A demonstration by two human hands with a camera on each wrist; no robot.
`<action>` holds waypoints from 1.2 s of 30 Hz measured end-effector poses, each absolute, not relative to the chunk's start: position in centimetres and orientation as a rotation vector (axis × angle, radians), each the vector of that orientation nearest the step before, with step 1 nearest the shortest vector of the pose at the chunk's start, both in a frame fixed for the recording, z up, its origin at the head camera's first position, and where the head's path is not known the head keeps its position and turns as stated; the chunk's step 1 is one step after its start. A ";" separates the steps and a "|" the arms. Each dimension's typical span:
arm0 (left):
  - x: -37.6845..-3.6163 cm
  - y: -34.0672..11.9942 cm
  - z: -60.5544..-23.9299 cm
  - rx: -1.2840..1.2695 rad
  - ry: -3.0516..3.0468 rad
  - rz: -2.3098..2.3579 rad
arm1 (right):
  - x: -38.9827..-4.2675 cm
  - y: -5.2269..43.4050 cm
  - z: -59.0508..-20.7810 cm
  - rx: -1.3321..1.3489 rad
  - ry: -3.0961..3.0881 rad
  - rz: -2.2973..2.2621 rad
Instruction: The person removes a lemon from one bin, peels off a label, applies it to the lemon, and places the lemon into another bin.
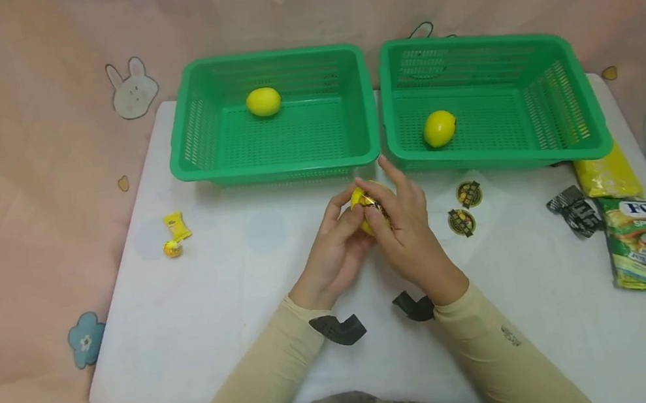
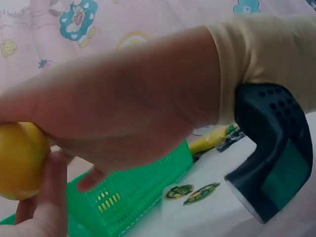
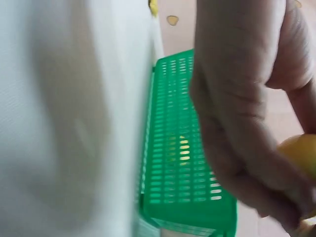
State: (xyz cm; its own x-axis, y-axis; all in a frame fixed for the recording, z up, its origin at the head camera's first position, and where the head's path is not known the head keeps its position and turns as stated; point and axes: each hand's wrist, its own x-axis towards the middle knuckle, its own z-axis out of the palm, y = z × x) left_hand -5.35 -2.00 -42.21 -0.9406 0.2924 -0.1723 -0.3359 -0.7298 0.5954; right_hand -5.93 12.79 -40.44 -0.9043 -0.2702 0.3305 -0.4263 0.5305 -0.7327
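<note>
Hands together at the tabletop's middle — left hand (image 1: 336, 246) and right hand (image 1: 405, 229) both curled round one lemon (image 1: 366, 207), held just before the baskets' (image 1: 278, 167) near rims, its long axis hidden by fingers.

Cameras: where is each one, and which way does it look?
Head: worn on the head, looking forward and down at the white mat, two green baskets and both hands around a lemon; both sleeves show.
Left wrist: on the left wrist, looking past the left hand at the right hand and a basket.
Right wrist: on the right wrist, looking along the right hand at a basket wall.
All three views share the held lemon and a green basket.
</note>
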 end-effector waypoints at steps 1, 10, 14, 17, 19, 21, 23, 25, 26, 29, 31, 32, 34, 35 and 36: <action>-5.3 -2.0 -42.1 -0.104 0.922 2.635 | -6.1 12.9 -40.6 0.588 -2.594 1.303; -5.3 -2.5 -41.7 -0.031 1.147 2.630 | -5.8 14.0 -39.3 0.610 -2.539 1.265; -5.4 -2.5 -42.3 0.006 1.215 2.615 | -6.3 13.4 -39.8 0.762 -2.341 1.308; -5.4 -2.4 -42.9 -0.016 1.180 2.625 | -7.1 12.7 -41.4 0.806 -2.275 1.269; -5.4 -2.4 -43.2 -0.032 1.173 2.635 | -7.5 12.5 -42.3 0.801 -2.267 1.249; -5.5 -2.4 -43.4 -0.055 1.172 2.637 | -7.6 12.6 -42.9 0.789 -2.287 1.220; -5.6 -2.3 -43.3 -0.071 1.163 2.634 | -7.7 12.8 -43.1 0.755 -2.334 1.206; -5.8 -2.2 -43.2 -0.090 1.150 2.632 | -7.6 13.0 -43.1 0.709 -2.391 1.183; -5.9 -2.1 -43.1 -0.098 1.154 2.632 | -7.6 13.0 -43.2 0.679 -2.419 1.168; -6.3 -1.8 -43.0 -0.069 1.252 2.634 | -7.4 13.1 -43.7 0.587 -2.501 1.098; -6.5 -1.5 -43.0 -0.019 1.388 2.624 | -7.1 13.2 -44.1 0.556 -2.535 1.037; -6.6 -1.4 -43.0 0.010 1.458 2.617 | -6.9 13.3 -44.1 0.547 -2.543 1.016; -6.6 -1.2 -42.9 0.072 1.582 2.601 | -6.8 14.1 -43.8 0.547 -2.506 0.984; -6.7 -1.1 -42.9 0.102 1.625 2.598 | -7.0 14.7 -43.4 0.540 -2.468 0.986; -6.7 -1.1 -42.8 0.130 1.651 2.599 | -7.2 15.5 -42.8 0.509 -2.436 0.983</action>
State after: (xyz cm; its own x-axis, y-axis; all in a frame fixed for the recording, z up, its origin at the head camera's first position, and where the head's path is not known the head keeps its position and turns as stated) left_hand -6.68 -1.06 -42.85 -0.9947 0.0953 0.0390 -0.0053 -0.4251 0.9051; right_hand -7.19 15.51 -42.82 -0.8249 -0.1632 0.5412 -0.4930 0.6761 -0.5476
